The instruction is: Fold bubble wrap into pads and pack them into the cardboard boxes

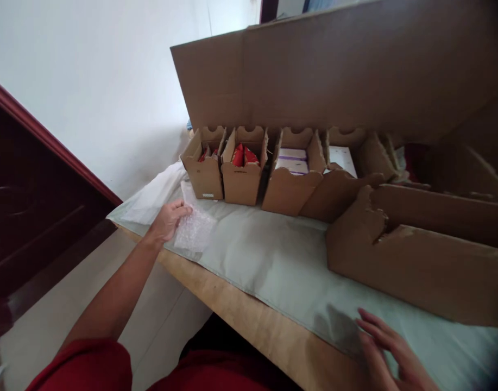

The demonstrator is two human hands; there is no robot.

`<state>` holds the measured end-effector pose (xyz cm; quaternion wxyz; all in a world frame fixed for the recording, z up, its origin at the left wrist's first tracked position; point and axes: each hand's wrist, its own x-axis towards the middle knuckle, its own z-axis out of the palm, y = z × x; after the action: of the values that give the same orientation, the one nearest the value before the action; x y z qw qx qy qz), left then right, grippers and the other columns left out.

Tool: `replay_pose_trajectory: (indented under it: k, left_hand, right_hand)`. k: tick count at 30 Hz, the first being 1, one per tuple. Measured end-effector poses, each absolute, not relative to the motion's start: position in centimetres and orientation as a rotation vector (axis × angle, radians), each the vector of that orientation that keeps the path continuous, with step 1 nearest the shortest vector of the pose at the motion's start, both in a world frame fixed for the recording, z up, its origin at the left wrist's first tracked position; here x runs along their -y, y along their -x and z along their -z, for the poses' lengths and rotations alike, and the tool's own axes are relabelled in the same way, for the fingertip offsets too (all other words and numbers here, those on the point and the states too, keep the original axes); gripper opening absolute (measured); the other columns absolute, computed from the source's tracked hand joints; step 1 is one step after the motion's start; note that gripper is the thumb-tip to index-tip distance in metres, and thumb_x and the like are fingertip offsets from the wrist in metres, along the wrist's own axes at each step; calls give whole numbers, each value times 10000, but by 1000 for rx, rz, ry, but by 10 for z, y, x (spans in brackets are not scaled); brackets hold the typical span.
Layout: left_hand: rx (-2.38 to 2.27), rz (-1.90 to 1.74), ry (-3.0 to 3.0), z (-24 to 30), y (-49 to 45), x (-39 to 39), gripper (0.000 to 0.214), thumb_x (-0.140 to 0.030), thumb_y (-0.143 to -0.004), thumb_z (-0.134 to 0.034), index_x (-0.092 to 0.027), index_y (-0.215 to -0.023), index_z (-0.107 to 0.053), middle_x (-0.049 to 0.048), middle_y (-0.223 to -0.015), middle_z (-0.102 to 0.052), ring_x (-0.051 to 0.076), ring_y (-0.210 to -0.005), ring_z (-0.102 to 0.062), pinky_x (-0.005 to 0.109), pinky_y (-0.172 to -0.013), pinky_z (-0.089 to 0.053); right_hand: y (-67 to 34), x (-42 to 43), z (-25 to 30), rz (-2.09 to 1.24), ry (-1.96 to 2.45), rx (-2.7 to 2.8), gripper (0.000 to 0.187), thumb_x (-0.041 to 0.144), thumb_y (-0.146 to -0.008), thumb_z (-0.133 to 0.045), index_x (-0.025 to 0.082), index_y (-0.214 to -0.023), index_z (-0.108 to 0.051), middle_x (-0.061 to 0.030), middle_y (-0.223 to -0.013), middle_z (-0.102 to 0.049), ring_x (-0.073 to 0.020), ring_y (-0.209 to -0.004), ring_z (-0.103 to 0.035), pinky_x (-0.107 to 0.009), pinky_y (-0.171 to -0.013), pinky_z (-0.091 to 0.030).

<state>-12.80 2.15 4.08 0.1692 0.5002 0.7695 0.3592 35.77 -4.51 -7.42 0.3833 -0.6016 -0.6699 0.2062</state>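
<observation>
Bubble wrap [195,231], seemingly on pale tablecloth [249,250]; white wall [110,81].

The smooth white wall [89,65] at upper left is brightest; the tall brown cardboard panel [334,70] and the insides of the open brown cardboard boxes [240,187] are dim. The right hand [405,361] casts a soft shadow leftward on the pale green cloth [249,250], suggesting light from the right. Small box markings blur; the right edge darkens, with wide-angle stretching toward the borders.
</observation>
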Motion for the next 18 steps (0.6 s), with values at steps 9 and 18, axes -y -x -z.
replay_pose_trajectory:
  k: [9, 18]
  left_hand:
    - [-1194, -1385, -844, -2, -45, 21, 370, -469, -693, -678, -257, -985, -758, 63, -969, -789, 298, -954, -733, 427, -815, -591]
    - [-1004, -143, -1354, 2, -56, 81, 163, -359, -826, -686, -249, -886, -791, 19, -827, -777, 180, -770, -688, 281, -705, -508]
  right_hand:
    - [-262, 16, -2, -1549, 1032, 1411, 853, 730, -716, -788, 287, -1413, -575, -143, -1427, -626, -354, -1280, -607, -510, -1008, -534]
    - [-354, -38, 2, -1207, 1423, 2014, 224, 337, -810, -724, 201, -988, -732, -7, -748, -703, -190, -672, -642, -294, -627, -463]
